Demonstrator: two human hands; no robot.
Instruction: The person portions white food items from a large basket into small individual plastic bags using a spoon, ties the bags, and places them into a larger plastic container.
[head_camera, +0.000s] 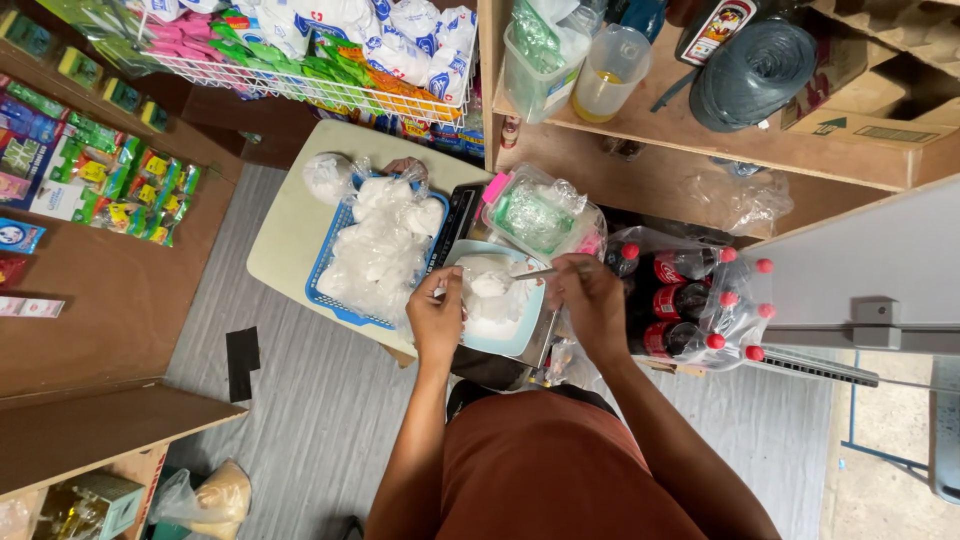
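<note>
My left hand (437, 318) grips the edge of a clear plastic bag of white powder (490, 300) that sits in a light blue tray (519, 338) on a scale. My right hand (590, 300) holds a metal spoon (512, 279) heaped with white powder over that bag. Just left of the tray stands a blue basket (327, 270) piled with filled clear bags of white powder (385, 245).
A beige stool top (285, 225) carries the basket. A plastic container (535, 215) in a bag lies behind the scale. Shrink-wrapped dark soda bottles with red caps (690, 300) stand at the right. Wooden shelves (700, 150) and a wire rack of packets (320, 50) surround the spot.
</note>
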